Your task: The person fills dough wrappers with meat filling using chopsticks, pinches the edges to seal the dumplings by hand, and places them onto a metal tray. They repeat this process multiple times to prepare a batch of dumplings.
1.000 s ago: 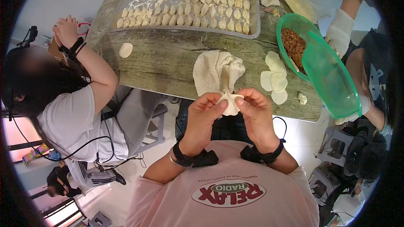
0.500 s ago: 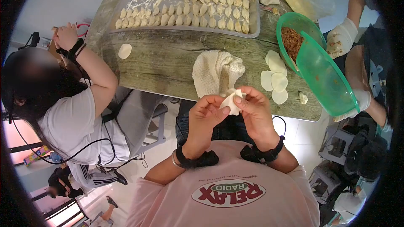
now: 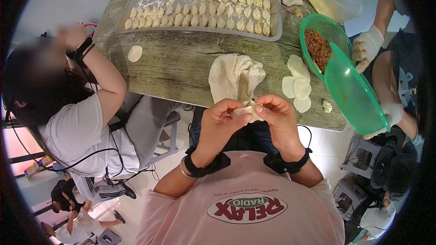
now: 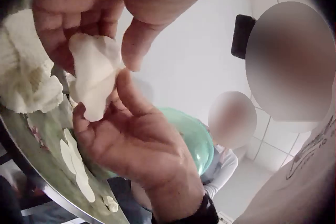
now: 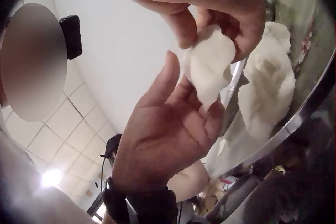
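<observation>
In the head view a white dumpling is between the two hands over the table's front edge. The left hand pinches one end between thumb and fingers; the right hand pinches the other end. In the wrist views the dumpling's thin dough is folded over, with a wavy rim and a bulge in the middle. Just beyond the hands lies a crumpled cream towel. Several round wrappers overlap on the table to the right, near a small lump of dough.
A metal tray with rows of dumplings stands at the back. One wrapper lies at left. A green bowl of brown filling stands at right; a gloved person there holds a green basin against it. Another person sits at left.
The dumpling has been turned and its rim folded between the fingers; both hands stay in nearly the same place. At right, the other person's gloved hand has shifted beside the bowl.
</observation>
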The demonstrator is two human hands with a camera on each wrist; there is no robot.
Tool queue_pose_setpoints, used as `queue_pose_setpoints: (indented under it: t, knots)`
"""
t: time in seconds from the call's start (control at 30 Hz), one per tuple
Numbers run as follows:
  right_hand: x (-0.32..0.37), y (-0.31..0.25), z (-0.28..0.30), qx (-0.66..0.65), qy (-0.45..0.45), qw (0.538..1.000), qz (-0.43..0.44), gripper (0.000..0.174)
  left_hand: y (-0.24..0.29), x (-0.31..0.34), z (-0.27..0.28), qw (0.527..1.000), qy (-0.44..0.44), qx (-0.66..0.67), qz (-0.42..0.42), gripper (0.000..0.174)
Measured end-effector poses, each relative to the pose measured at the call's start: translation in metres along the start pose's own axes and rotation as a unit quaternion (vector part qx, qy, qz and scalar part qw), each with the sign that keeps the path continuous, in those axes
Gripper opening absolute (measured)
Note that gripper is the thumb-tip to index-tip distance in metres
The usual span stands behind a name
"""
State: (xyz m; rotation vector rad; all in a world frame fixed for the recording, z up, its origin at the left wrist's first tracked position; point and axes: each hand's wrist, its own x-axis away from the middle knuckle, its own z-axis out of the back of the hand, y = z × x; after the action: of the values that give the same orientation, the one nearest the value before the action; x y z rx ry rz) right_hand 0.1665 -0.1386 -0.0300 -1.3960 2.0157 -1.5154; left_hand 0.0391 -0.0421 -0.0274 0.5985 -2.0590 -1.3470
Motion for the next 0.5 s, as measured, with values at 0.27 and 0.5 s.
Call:
queue_pose_setpoints:
  t: [0.27, 0.5]
  knots:
    - [-0.003, 0.017, 0.000, -0.159, 0.020, 0.987, 0.021, 0.012, -0.015, 0.002, 0.002, 0.995, 0.080, 0.041, -0.031, 0.018]
    - [-0.008, 0.016, 0.003, -0.294, -0.006, 0.955, -0.043, 0.025, -0.020, -0.002, 0.010, 0.956, 0.019, 0.285, 0.070, 0.027]
